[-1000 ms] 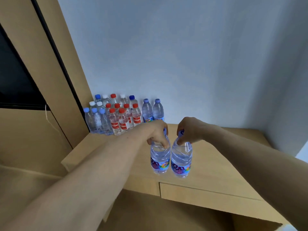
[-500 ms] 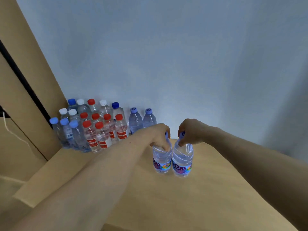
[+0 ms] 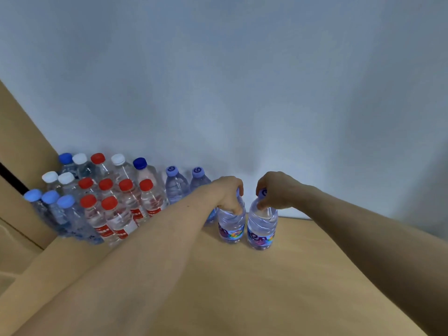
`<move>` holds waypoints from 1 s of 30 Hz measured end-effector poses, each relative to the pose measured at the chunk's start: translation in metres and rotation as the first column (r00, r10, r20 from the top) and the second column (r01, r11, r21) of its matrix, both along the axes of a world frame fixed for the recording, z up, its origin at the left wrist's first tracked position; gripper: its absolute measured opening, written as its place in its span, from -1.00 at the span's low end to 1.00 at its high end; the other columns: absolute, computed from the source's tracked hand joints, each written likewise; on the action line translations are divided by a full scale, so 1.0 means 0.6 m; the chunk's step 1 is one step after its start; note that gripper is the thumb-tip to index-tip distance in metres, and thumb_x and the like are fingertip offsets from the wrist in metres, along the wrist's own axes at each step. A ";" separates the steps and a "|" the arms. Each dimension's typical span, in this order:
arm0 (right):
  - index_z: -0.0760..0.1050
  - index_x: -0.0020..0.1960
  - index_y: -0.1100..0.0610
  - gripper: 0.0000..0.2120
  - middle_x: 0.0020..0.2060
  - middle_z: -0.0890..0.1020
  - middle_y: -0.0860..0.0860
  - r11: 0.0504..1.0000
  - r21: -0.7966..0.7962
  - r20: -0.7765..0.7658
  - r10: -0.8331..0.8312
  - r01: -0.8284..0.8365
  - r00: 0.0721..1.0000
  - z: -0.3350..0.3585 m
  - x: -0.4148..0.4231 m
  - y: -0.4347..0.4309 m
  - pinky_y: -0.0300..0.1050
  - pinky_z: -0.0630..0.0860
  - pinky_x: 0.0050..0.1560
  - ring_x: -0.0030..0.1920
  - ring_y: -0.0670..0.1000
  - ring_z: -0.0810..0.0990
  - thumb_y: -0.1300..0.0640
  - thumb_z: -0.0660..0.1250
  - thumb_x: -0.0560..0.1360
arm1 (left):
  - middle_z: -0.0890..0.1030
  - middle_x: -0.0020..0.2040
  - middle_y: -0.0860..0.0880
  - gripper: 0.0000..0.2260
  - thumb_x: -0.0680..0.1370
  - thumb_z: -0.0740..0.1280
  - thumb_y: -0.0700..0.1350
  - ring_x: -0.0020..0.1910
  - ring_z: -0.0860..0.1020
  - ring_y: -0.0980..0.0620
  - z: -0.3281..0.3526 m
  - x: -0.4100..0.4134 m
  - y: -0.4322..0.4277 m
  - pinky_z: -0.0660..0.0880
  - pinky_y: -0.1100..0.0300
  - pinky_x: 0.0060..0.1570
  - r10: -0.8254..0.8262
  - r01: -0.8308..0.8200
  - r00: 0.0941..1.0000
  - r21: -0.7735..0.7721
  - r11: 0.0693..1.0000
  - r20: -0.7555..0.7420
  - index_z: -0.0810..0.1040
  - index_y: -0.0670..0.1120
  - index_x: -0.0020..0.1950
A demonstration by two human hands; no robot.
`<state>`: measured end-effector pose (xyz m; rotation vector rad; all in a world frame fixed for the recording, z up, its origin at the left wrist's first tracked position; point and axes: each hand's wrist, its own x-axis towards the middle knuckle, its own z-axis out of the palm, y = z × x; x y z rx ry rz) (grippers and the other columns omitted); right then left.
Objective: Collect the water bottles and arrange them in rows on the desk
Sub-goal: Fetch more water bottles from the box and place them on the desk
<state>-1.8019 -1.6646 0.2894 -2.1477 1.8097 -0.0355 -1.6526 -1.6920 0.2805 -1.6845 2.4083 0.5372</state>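
My left hand grips the neck of a clear lilac-capped water bottle with a colourful label. My right hand grips the neck of a matching bottle right beside it. Both bottles stand upright at the surface of the wooden desk, close to the back wall. To their left stand several bottles in rows: two lilac-capped ones, red-capped ones, and blue- and white-capped ones in the corner.
A pale wall runs behind the desk. A tan wooden panel with a black strip borders the bottle group on the left. Bare desk surface lies to the right of and in front of the held bottles.
Both hands have carried their bottles forward over the desk toward the back wall. The bottles now sit lower, at the desk surface, nearer the lilac-capped pair.
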 end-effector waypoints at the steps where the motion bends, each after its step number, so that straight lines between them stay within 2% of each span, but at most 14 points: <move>1: 0.60 0.11 0.14 -0.69 0.04 0.62 0.05 1.000 0.002 -0.002 0.000 0.000 1.000 -0.001 -0.001 -0.008 -0.19 0.47 -0.10 0.04 0.06 0.58 0.07 0.47 0.40 | 0.50 0.25 -0.07 -0.56 0.47 0.43 -0.08 0.15 0.52 -0.09 -0.001 -0.002 -0.010 0.44 0.19 -0.05 -0.006 0.006 1.000 -0.011 1.000 0.017 0.46 -0.10 0.33; 7: 0.59 0.14 0.14 -0.69 0.07 0.61 0.07 1.000 -0.009 0.001 0.014 -0.014 1.000 -0.002 0.006 -0.054 -0.21 0.41 -0.13 0.05 0.08 0.57 0.08 0.46 0.42 | 0.58 0.20 -0.13 -0.63 0.50 0.40 -0.10 0.13 0.56 -0.14 -0.011 -0.008 -0.061 0.43 0.18 -0.06 -0.020 0.025 0.995 -0.050 0.998 0.101 0.52 -0.15 0.29; 11: 0.57 0.15 0.12 -0.69 0.09 0.59 0.06 0.999 -0.018 -0.004 0.037 -0.037 0.999 -0.005 0.014 -0.080 -0.20 0.40 -0.12 0.08 0.09 0.55 0.10 0.44 0.43 | 0.58 0.19 -0.13 -0.68 0.52 0.36 -0.13 0.13 0.56 -0.16 -0.019 -0.005 -0.084 0.47 0.15 0.02 -0.020 0.037 0.988 -0.110 0.993 0.150 0.53 -0.13 0.27; 14: 0.56 0.17 0.12 -0.67 0.11 0.58 0.06 0.998 0.007 -0.034 0.062 -0.062 0.998 -0.004 0.022 -0.095 -0.17 0.43 -0.08 0.09 0.09 0.55 0.08 0.45 0.43 | 0.58 0.17 -0.14 -0.70 0.52 0.35 -0.11 0.09 0.57 -0.16 -0.021 0.003 -0.096 0.51 0.11 -0.04 -0.041 0.070 0.978 -0.137 0.988 0.205 0.54 -0.14 0.23; 16: 0.55 0.18 0.12 -0.67 0.12 0.58 0.05 0.997 0.030 -0.063 0.069 -0.067 0.996 -0.003 0.026 -0.104 -0.16 0.44 -0.06 0.10 0.08 0.55 0.09 0.45 0.44 | 0.56 0.18 -0.11 -0.69 0.52 0.35 -0.06 0.11 0.56 -0.15 -0.018 0.005 -0.097 0.45 0.13 -0.13 -0.065 0.117 0.963 -0.185 0.976 0.262 0.51 -0.12 0.23; 18: 0.54 0.20 0.11 -0.67 0.13 0.57 0.03 0.996 0.048 -0.121 0.083 -0.077 0.989 0.002 0.031 -0.109 -0.15 0.46 -0.04 0.09 0.08 0.55 0.09 0.42 0.45 | 0.54 0.17 -0.05 -0.64 0.50 0.36 0.01 0.14 0.54 -0.11 -0.013 0.005 -0.094 0.37 0.11 -0.08 -0.063 0.154 0.936 -0.242 0.958 0.347 0.45 -0.07 0.25; 20: 0.53 0.21 0.12 -0.67 0.13 0.58 0.03 0.993 0.083 -0.186 0.102 -0.088 0.977 0.006 0.034 -0.110 -0.13 0.49 -0.05 -0.06 0.06 0.57 0.08 0.40 0.46 | 0.54 0.14 -0.02 -0.60 0.48 0.37 0.03 0.15 0.52 -0.10 -0.011 0.007 -0.092 0.31 0.05 0.08 -0.054 0.179 0.894 -0.245 0.953 0.444 0.38 -0.04 0.26; 22: 0.49 0.22 0.12 -0.64 0.12 0.57 0.03 0.987 0.137 -0.231 0.118 -0.088 0.966 0.007 0.037 -0.106 -0.15 0.47 -0.12 -0.23 0.01 0.52 0.06 0.41 0.46 | 0.55 0.12 0.00 -0.63 0.49 0.35 0.01 0.13 0.52 -0.10 -0.012 0.010 -0.093 0.25 0.01 0.16 -0.056 0.183 0.880 -0.227 0.956 0.472 0.35 -0.02 0.23; 26: 0.48 0.25 0.12 -0.60 0.14 0.57 0.04 0.988 0.108 -0.242 0.136 -0.112 0.961 -0.008 0.039 -0.105 -0.10 0.50 -0.03 0.08 0.09 0.55 0.14 0.40 0.44 | 0.54 0.07 0.00 -0.66 0.49 0.35 -0.02 -0.01 0.47 -0.08 -0.010 0.010 -0.097 0.23 -0.02 0.17 -0.073 0.173 0.893 -0.190 0.966 0.443 0.34 -0.03 0.20; 30: 0.40 0.35 0.10 -0.57 0.23 0.51 0.04 0.992 0.039 -0.217 0.122 -0.116 0.969 -0.013 0.035 -0.101 -0.15 0.41 -0.01 0.20 0.10 0.50 0.21 0.33 0.49 | 0.53 0.11 -0.02 -0.63 0.50 0.35 -0.01 0.11 0.50 -0.11 -0.008 0.009 -0.101 0.27 0.00 0.14 -0.099 0.193 0.894 -0.176 0.965 0.436 0.33 -0.05 0.23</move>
